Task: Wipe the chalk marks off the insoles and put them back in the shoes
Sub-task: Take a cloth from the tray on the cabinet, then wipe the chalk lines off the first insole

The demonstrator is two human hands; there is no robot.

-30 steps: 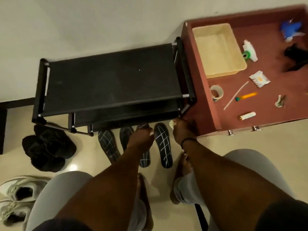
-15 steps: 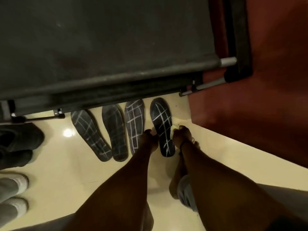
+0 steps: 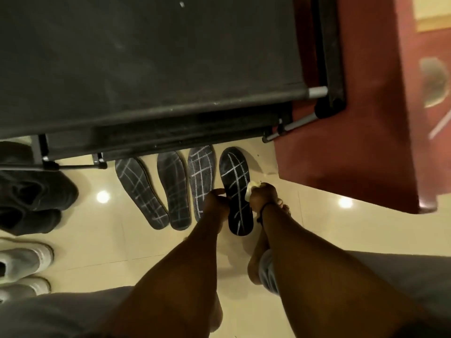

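- Tiled floor (image 3: 97, 245) open at 6 o'clock; rack (image 3: 146, 69) overhangs at 12
- Left hand (image 3: 216, 203) grips black insole (image 3: 235, 191)
- Right hand (image 3: 262, 197) pinches cloth (image 3: 253, 185) at its 3 o'clock edge

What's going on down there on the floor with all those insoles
A person is crouched over four dark insoles lying in a row on the floor in front of a black shoe rack. The left hand holds the rightmost insole by its edge, and the right hand grips a pale cloth against its other side. White chalk lines still cross this insole, so wiping has barely begun. Dark shoes and white shoes sit off to the left.
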